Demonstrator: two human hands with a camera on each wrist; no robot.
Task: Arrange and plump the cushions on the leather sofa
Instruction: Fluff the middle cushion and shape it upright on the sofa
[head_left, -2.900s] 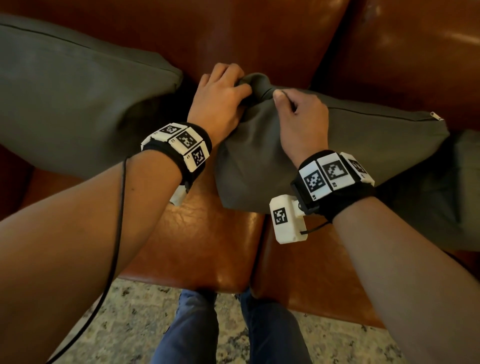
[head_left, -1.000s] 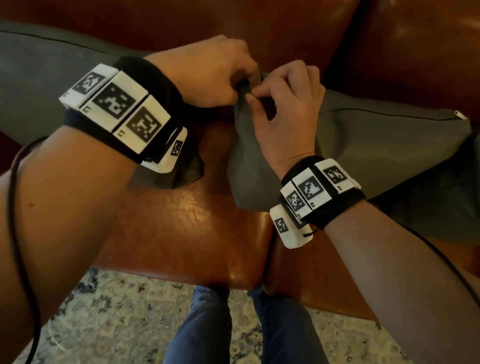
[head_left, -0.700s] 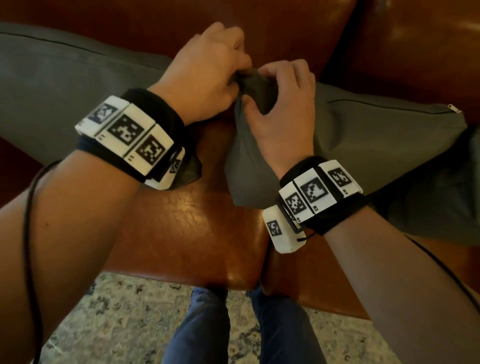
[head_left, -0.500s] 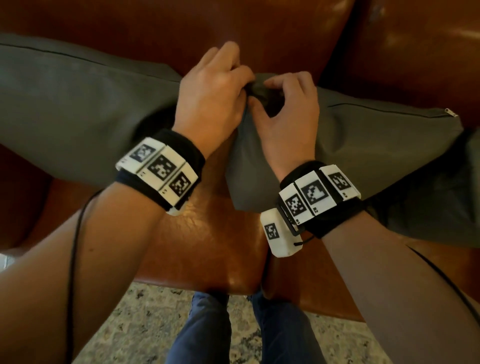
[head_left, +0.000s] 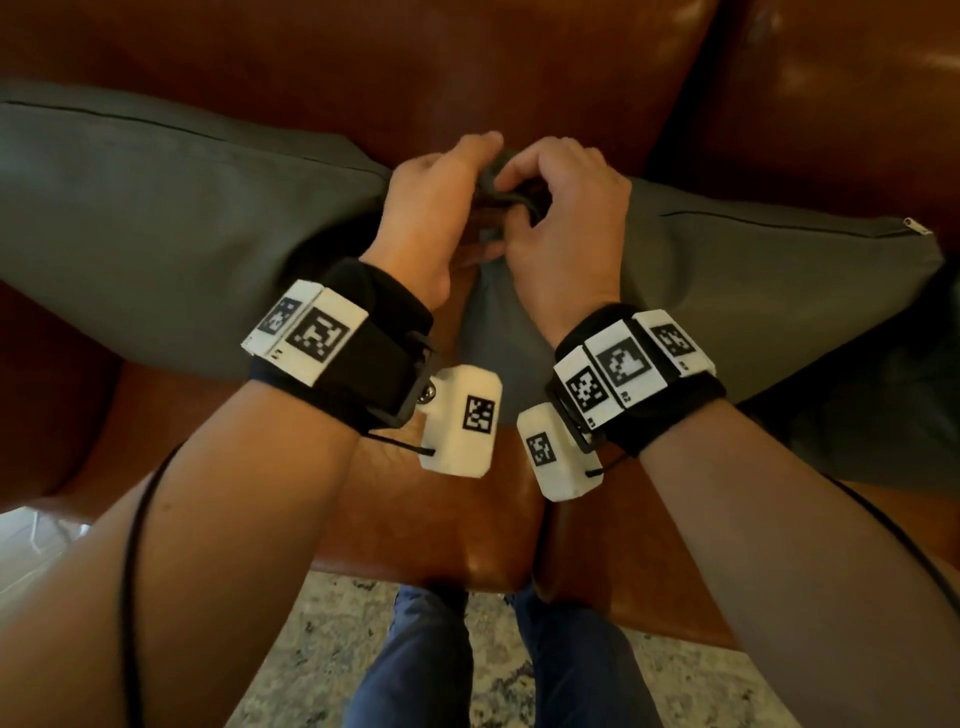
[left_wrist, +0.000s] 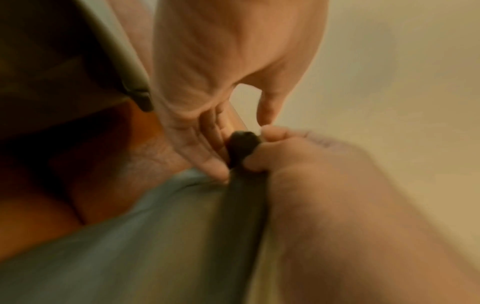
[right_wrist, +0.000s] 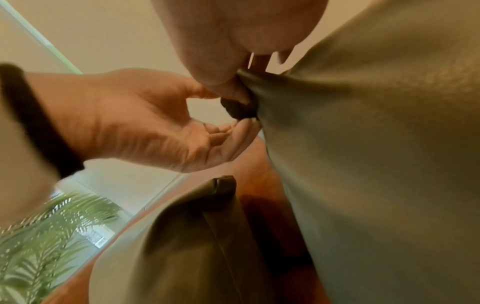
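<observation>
Two grey-green cushions lean on the brown leather sofa. The left cushion (head_left: 156, 234) lies untouched. Both hands meet at the upper left corner (head_left: 493, 182) of the right cushion (head_left: 753, 301). My right hand (head_left: 524, 182) pinches that bunched dark corner (right_wrist: 239, 109) between thumb and curled fingers. My left hand (head_left: 467, 171) comes in from the left, its thumb above and its fingertips (right_wrist: 246, 125) below the same corner (left_wrist: 241, 148), closing loosely round it. The cushion's fabric hangs stretched below the pinch.
A third dark cushion (head_left: 883, 415) lies at the far right, partly under the right one. The seat (head_left: 234, 441) shows in front of the cushions, the backrest (head_left: 467, 67) behind. My jeans-clad legs (head_left: 415, 665) stand on a patterned rug (head_left: 322, 649). A palm plant (right_wrist: 39, 236) stands beyond the sofa's left end.
My left wrist has rolled outward, so its camera now shows beneath it, and the hand has slid from on top of the corner to its left side. The right hand keeps its pinch.
</observation>
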